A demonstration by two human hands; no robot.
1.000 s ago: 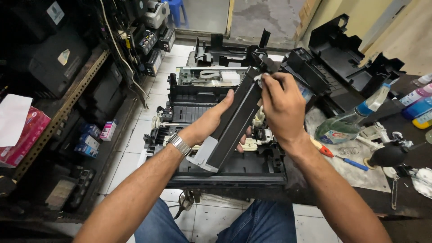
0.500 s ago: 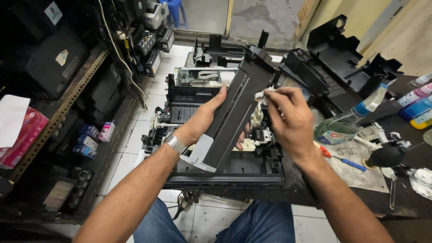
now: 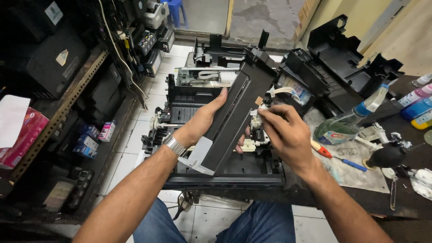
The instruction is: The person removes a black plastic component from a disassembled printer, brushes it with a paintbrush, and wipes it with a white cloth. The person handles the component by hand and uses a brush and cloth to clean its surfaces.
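Left hand (image 3: 202, 123) — grip clamped around long black printer module (image 3: 234, 119), held tilted above opened printer chassis (image 3: 216, 173). Right hand (image 3: 283, 132) — fingertips pinched on small white connector (image 3: 262, 108) beside it; best worked gently, module held steady.

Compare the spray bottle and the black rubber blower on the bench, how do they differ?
The spray bottle is clear with a blue neck and pale trigger head; the rubber blower is opaque black. The spray bottle is taller and tilted; the rubber blower is squat and round, lying on its side. Both sit on the dirty bench, untouched by either hand.
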